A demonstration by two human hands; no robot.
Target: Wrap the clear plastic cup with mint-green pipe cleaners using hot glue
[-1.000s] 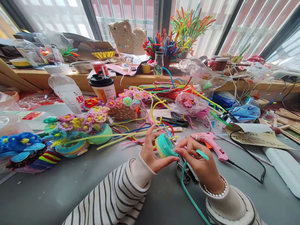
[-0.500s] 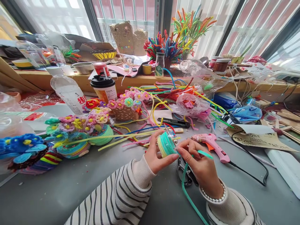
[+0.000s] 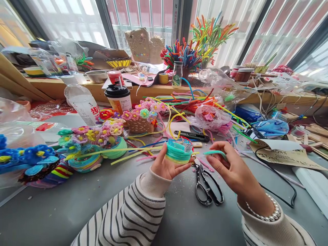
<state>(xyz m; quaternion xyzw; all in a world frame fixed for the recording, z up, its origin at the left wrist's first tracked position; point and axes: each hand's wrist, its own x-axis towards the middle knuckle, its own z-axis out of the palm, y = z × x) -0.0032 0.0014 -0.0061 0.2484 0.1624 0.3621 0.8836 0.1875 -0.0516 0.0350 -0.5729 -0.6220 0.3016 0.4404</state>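
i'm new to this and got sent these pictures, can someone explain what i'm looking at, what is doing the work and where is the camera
There is no machine doing the handling: these are a person's two bare hands, with striped sleeves. The view comes from one camera worn on that person's head, looking forward and down.

The left hand holds a teal and yellow coil. The right hand holds a teal strip between thumb and fingers.

On the grey table, scissors lie between the hands, with a knife farther back. Toward the left are a cup, a bottle and a basket topped with small flowers.
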